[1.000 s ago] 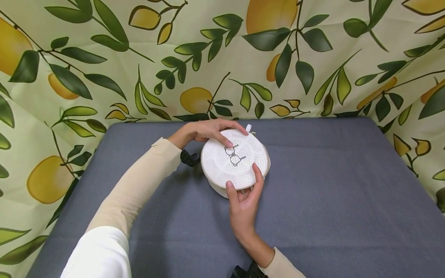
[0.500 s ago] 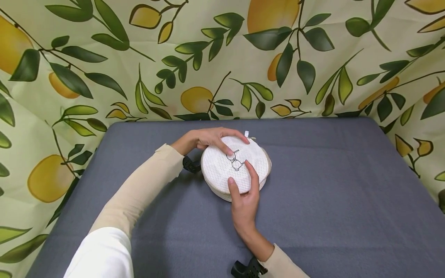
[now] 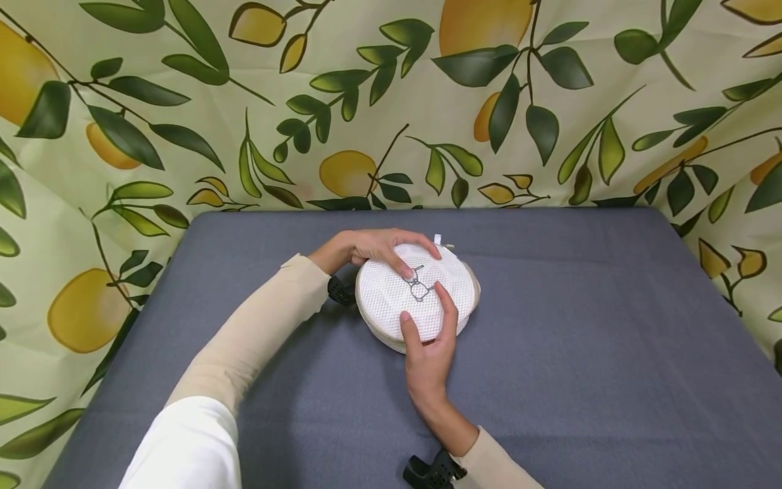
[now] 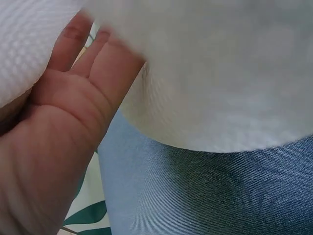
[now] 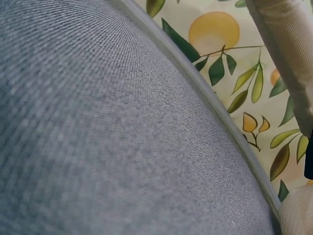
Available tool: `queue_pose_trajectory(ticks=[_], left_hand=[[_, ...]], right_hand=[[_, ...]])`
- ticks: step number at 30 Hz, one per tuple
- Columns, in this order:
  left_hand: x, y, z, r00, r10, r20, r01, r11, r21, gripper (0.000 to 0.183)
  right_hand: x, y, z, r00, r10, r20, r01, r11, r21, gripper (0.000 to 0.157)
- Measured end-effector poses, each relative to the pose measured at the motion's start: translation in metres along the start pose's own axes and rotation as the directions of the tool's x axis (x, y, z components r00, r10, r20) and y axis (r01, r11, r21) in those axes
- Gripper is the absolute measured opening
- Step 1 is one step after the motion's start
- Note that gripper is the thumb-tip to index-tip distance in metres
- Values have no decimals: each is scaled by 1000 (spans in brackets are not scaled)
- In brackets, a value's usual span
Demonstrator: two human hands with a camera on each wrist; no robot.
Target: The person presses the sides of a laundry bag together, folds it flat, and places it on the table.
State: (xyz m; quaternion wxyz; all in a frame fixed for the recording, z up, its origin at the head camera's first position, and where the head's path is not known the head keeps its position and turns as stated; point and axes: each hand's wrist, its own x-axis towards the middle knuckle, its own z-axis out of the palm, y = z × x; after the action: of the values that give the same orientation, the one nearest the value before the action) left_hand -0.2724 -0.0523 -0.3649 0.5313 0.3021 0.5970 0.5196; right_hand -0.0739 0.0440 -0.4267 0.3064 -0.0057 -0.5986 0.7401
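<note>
A round white mesh laundry bag (image 3: 387, 299), with a dark line drawing on its top, sits near the middle of the grey-blue table. From its far left side my left hand (image 3: 380, 246) grips the top panel, thumb and index finger on the mesh. The left wrist view shows other fingers of the left hand (image 4: 58, 127) running between two white layers of the bag (image 4: 220, 98). At the near edge my right hand (image 3: 430, 367) holds the rim, thumb and index finger on top; its remaining fingers are hidden underneath. Only a bit of the bag (image 5: 297, 213) appears in the right wrist view.
The grey-blue cloth-covered table (image 3: 580, 326) extends on both sides of the bag. A lemon-print curtain (image 3: 275, 122) hangs behind the table and along its sides. A small white tag (image 3: 437, 239) sticks up at the bag's far edge.
The bag and left hand have shifted slightly toward me. My right index finger has slid from the right part of the rim up toward the drawing; the fingers under the rim are now hidden.
</note>
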Motion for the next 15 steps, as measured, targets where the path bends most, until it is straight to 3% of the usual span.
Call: queue_pose_trajectory(ticks=[15], left_hand=[[4, -7, 2, 1000, 7, -2, -7, 999, -33, 61]], right_hand=[[1, 1, 1, 999, 15, -31, -15, 1000, -2, 69]])
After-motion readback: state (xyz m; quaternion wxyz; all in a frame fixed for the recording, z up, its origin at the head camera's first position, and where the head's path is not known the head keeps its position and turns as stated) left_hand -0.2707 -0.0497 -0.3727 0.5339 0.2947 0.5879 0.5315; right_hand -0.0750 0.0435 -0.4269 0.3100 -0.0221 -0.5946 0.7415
